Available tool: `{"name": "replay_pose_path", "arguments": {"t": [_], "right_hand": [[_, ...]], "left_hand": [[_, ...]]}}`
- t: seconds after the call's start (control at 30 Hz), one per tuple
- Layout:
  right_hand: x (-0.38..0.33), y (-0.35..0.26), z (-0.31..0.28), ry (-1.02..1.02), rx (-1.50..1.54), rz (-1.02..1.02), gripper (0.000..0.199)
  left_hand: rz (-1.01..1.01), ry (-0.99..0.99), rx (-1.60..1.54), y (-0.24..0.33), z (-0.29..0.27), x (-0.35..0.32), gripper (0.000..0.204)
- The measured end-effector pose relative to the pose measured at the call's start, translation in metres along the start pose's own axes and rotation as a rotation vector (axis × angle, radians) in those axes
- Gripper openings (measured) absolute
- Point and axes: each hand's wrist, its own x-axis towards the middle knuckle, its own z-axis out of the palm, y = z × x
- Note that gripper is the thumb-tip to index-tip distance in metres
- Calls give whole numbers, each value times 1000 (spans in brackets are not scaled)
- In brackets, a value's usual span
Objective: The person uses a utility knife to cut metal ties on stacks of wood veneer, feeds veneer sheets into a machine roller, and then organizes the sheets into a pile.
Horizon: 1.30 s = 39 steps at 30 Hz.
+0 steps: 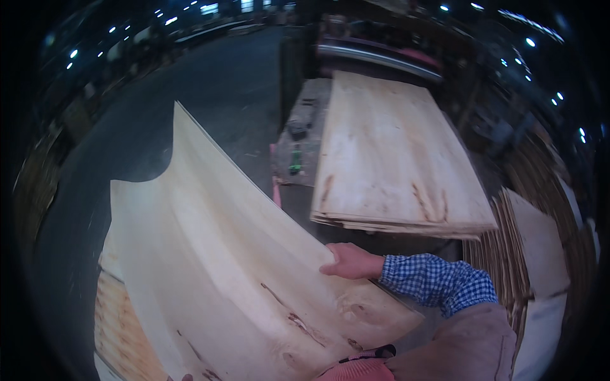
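Apparently, handling is the step in hand: short of the table's (318,95) near left corner, the veneer sheet (235,254) bows, so the next move likely calls for supported edges. Its checked sleeve (429,278) angled leftward, the right hand (351,261) has fingers closed on the sheet's right edge; the left hand (187,378) barely shows, grip unclear.

The sheet (210,241) is pale wood, thin and matt, smooth over most of its face but broken by dark knots and rough-looking cracks. Over there, the stack (394,152) has the same dry wood look, with brown streaks and ragged edges. Behind it I see the roller (378,57) gleam, smooth glossy metal. The sleeve (432,279) is checked cloth, wrinkled and matt; the brown cloth (470,343) beside it looks dull. The floor (159,108) is matt grey.
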Motion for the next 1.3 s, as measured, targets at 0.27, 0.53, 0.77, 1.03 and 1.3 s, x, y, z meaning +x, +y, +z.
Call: {"name": "replay_pose_path", "arguments": {"t": [0.27, 0.53, 0.77, 1.03, 1.3], "right_hand": [[-14, -52, -33, 261, 159, 11, 45], [-16, -105, -93, 493, 230, 181, 49], [-2, -138, -135, 697, 389, 148, 43], [42, -20, -307, 726, 759, 266, 43], [178, 293, -311, 733, -149, 924, 87]], "left_hand": [[254, -94, -67, 110, -40, 67, 51], [531, -222, 208, 246, -45, 182, 38], [593, -331, 128, 353, -41, 219, 38], [718, -478, 256, 575, 76, 328, 39], [626, -173, 713, 499, 305, 631, 65]]}}
